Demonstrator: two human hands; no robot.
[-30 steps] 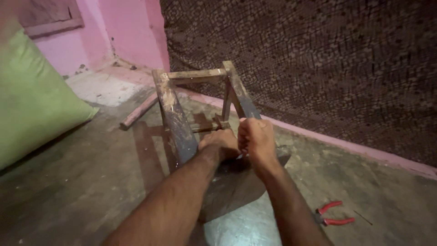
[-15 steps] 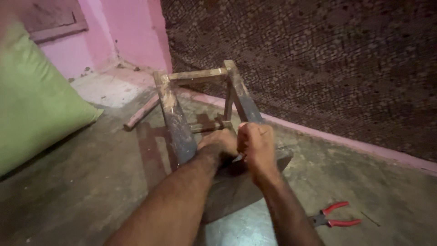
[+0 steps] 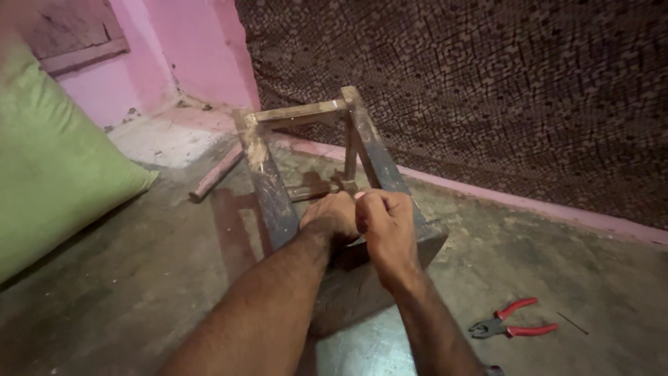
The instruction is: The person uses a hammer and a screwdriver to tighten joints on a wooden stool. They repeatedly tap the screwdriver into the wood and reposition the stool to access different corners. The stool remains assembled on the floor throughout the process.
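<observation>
Concrete floor [image 3: 125, 278] is carrying an upturned stool [image 3: 313, 188], legs pointing up so its frame is reachable. Left hand [image 3: 334, 217] and right hand [image 3: 386, 226] are both closing their grip on something between the legs; what, I cannot tell. Pliers [image 3: 511, 322] are lying nearby.

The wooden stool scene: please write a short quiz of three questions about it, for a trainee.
1. True or false: the wooden stool stands upright on its legs.
2. Which tool lies on the floor at the person's right side? A) hammer B) red-handled pliers C) saw
3. What large soft thing is at the left edge of the view?

Key:
1. False. It is upside down, seat on the floor, legs pointing up. The left hand and the right hand are together between its legs.
2. B. No hand touches them.
3. A green cushion.
</observation>
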